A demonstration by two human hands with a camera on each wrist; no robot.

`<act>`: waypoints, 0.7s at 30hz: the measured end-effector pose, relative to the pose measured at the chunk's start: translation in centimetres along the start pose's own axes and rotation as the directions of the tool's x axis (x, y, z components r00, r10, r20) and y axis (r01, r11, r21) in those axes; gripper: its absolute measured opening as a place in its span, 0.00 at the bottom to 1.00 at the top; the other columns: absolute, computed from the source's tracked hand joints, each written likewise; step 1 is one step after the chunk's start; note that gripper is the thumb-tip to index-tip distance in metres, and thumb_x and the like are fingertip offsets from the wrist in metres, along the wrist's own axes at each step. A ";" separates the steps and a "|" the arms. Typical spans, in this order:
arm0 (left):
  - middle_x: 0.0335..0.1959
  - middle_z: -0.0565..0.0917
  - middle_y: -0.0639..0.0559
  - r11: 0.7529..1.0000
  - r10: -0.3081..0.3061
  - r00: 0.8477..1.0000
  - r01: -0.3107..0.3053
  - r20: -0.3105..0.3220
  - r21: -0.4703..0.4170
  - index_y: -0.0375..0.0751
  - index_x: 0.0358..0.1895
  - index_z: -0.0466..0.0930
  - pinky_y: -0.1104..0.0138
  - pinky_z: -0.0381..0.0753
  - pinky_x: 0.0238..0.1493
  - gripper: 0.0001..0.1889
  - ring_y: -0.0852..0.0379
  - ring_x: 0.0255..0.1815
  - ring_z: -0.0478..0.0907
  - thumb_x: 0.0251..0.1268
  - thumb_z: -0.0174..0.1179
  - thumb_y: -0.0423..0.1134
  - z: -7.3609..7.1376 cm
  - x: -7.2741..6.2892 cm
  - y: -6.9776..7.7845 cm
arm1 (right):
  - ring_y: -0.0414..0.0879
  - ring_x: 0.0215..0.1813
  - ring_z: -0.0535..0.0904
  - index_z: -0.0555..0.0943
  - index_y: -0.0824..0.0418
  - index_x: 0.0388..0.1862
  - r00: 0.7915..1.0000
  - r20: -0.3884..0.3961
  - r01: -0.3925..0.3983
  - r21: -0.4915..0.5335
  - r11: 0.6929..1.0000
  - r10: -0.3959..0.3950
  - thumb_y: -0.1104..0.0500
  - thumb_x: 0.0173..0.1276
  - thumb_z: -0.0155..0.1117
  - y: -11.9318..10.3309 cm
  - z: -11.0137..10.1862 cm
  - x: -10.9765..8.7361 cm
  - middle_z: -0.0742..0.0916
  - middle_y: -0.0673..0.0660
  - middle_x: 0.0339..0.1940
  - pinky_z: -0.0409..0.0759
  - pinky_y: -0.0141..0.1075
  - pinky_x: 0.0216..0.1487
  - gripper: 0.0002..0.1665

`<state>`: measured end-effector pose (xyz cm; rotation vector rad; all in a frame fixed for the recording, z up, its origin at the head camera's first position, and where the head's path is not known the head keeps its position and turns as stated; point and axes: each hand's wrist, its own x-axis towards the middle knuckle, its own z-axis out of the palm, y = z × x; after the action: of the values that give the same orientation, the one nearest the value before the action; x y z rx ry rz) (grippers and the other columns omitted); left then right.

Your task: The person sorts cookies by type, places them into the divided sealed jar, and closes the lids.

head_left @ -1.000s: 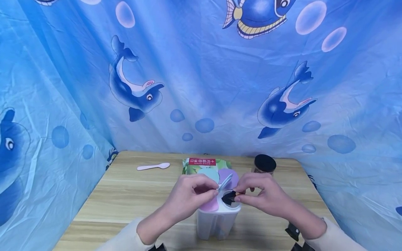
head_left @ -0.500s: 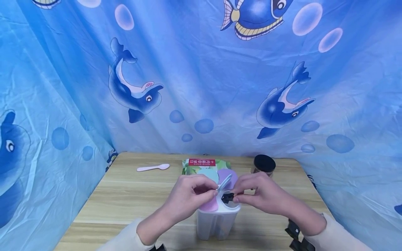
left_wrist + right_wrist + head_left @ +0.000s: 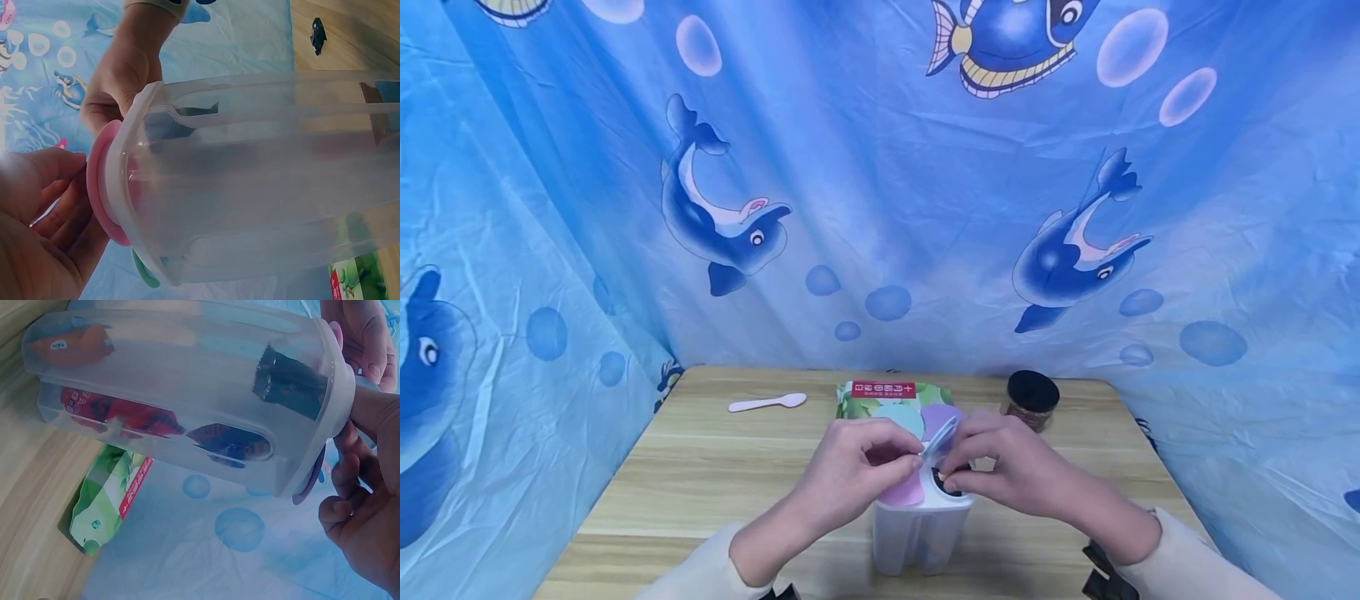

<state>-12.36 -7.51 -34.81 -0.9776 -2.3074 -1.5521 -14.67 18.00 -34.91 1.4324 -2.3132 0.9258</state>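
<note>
A translucent white storage container [image 3: 919,533] with coloured round lids stands on the table. My left hand [image 3: 868,462] pinches its raised light blue lid [image 3: 942,437], holding it tilted up. A black wrapped packet [image 3: 290,384] is partly down in the uncovered opening. My right hand [image 3: 1003,467] grips its upper end, fingertips at the rim. In the left wrist view, the pink lid [image 3: 103,181] lies closed beside my left fingers. Through the wall, the right wrist view shows an orange packet [image 3: 72,347], a red packet [image 3: 125,412] and a dark blue packet [image 3: 228,444].
Behind the container lies a green bag [image 3: 857,404] with a red label. A pale pink spoon [image 3: 767,403] lies at the back left, and a black-lidded jar [image 3: 1032,396] stands at the back right. One small black item [image 3: 318,35] lies on the table. A blue curtain surrounds the table.
My right hand has moved left and over the opening, and the black packet has gone lower into it. My left hand keeps hold of the raised lid.
</note>
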 end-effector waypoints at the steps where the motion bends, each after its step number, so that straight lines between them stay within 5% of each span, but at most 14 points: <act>1: 0.35 0.90 0.57 1.000 0.002 1.000 -0.002 0.000 -0.001 0.47 0.39 0.91 0.69 0.88 0.39 0.05 0.67 0.35 0.84 0.62 0.72 0.33 0.0 0.0 0.0 | 0.33 0.40 0.80 0.91 0.46 0.36 1.000 0.003 0.011 0.004 1.000 -0.011 0.56 0.62 0.79 0.1 0.0 0.0 0.87 0.38 0.35 0.78 0.23 0.41 0.05; 7: 0.35 0.90 0.56 1.000 0.009 1.000 -0.009 -0.001 -0.006 0.47 0.39 0.91 0.69 0.88 0.39 0.04 0.66 0.35 0.84 0.62 0.72 0.34 0.0 0.0 -0.1 | 0.31 0.38 0.82 0.90 0.46 0.39 1.000 0.026 0.006 0.023 1.000 -0.007 0.58 0.64 0.77 0.2 0.0 -0.1 0.89 0.39 0.36 0.79 0.22 0.40 0.07; 15: 0.35 0.90 0.57 1.000 0.016 1.000 -0.016 -0.012 -0.007 0.46 0.39 0.91 0.69 0.88 0.39 0.06 0.66 0.35 0.84 0.61 0.73 0.32 -0.1 -0.1 -0.2 | 0.33 0.38 0.82 0.88 0.48 0.45 0.995 -0.021 -0.095 0.104 0.990 0.097 0.60 0.66 0.75 0.6 -0.7 -1.6 0.90 0.42 0.40 0.81 0.28 0.32 0.11; 21: 0.34 0.90 0.61 1.000 0.012 1.000 -0.012 -0.019 -0.013 0.47 0.38 0.91 0.69 0.88 0.39 0.06 0.66 0.35 0.84 0.60 0.73 0.31 0.0 -0.1 -0.1 | 0.33 0.37 0.82 0.87 0.42 0.46 0.978 -0.076 -0.192 0.058 0.980 0.196 0.61 0.65 0.76 1.5 -1.9 -3.8 0.89 0.39 0.40 0.79 0.29 0.31 0.15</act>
<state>-12.35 -7.57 -34.99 -0.9735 -2.2773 -1.5677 -14.37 22.39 -36.01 1.1787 -2.4166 1.0819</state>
